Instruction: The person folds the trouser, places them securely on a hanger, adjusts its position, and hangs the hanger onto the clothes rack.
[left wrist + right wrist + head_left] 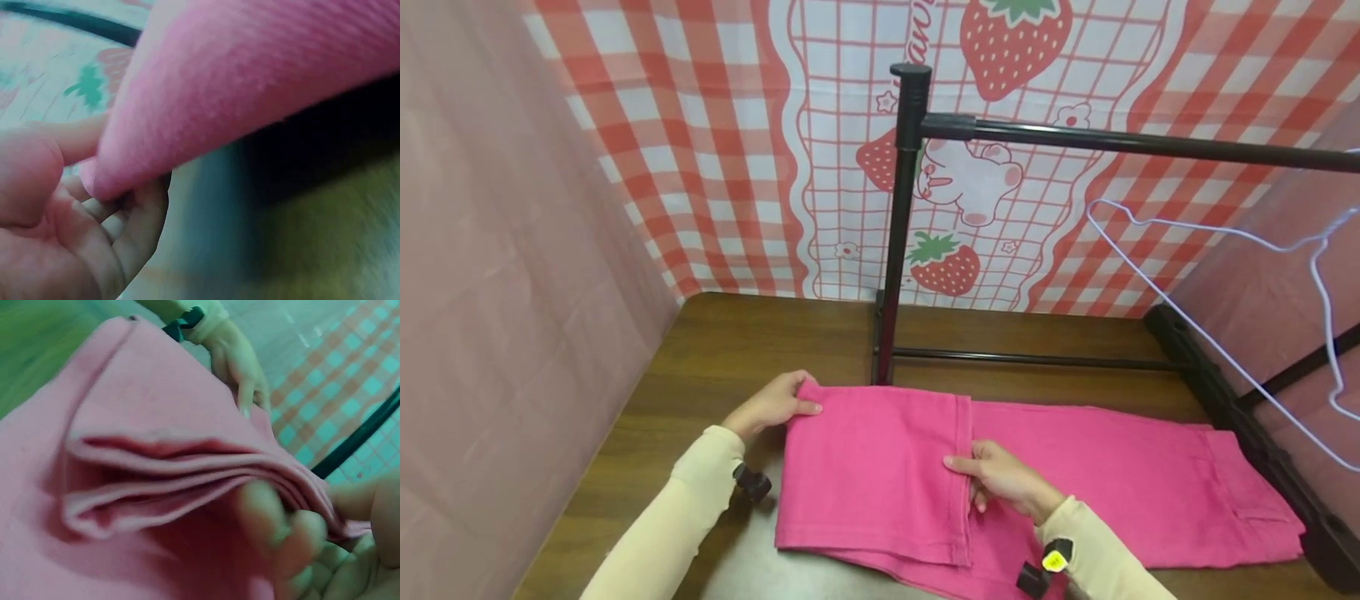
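Note:
Pink trousers [1120,483] lie lengthwise across the table, with the leg end folded back over the rest towards the right. My left hand [775,404] pinches the upper left corner of that fold between thumb and fingers; in the left wrist view the cloth [206,106] rises from its grip. At the hem edge of the folded part, my right hand [1007,479] has its thumb on top and fingers underneath. The right wrist view shows the layered leg hems [162,462] held between the thumb and curled fingers. The waist end, with a pocket seam, points right.
A black clothes rack [901,250] stands behind the trousers, its foot [1270,450] running along their right end. A lilac wire hanger [1187,312] hangs at the right. Checked strawberry cloth [722,167] covers the back, beyond the brown wooden table [760,333].

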Demonstrator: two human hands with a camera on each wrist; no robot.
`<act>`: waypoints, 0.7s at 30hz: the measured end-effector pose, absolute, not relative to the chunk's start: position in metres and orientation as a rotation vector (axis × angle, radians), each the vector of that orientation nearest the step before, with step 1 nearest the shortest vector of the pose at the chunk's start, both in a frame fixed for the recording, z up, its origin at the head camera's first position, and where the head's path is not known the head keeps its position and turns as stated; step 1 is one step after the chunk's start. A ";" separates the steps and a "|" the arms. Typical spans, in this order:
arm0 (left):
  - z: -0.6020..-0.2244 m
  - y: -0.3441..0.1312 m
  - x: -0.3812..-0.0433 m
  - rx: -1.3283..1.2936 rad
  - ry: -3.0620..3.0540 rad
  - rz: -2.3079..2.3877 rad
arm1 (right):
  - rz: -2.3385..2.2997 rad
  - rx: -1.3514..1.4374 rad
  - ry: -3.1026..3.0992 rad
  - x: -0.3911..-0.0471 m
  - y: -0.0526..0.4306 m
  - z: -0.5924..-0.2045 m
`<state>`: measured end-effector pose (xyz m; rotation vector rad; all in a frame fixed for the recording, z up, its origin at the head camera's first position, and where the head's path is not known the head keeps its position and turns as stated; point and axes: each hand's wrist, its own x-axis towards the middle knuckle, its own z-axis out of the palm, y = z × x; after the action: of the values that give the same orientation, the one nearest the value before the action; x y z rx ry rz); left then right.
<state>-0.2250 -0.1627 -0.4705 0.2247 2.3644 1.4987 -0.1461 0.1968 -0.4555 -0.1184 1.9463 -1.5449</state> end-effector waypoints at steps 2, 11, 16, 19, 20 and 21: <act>-0.470 -0.159 -0.225 0.262 2.471 1.413 | -1.562 -0.125 1.931 -0.145 0.197 -0.453; -0.472 -0.158 -0.221 0.230 2.330 1.469 | -1.744 -0.005 1.710 -0.149 0.202 -0.441; -0.477 -0.161 -0.214 0.190 2.100 1.477 | -1.633 0.016 1.706 -0.140 0.203 -0.462; -0.476 -0.161 -0.212 0.186 2.115 1.474 | -1.601 -0.025 1.682 -0.135 0.202 -0.472; -0.476 -0.161 -0.212 0.182 2.136 1.467 | -1.600 -0.044 1.676 -0.133 0.202 -0.473; -0.476 -0.161 -0.212 0.175 2.149 1.471 | -1.605 -0.066 1.672 -0.132 0.202 -0.474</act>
<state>-0.2122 -0.1612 -0.4759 0.1753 2.1491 1.4709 -0.1321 0.2021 -0.4738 -0.0664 1.6717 -1.6054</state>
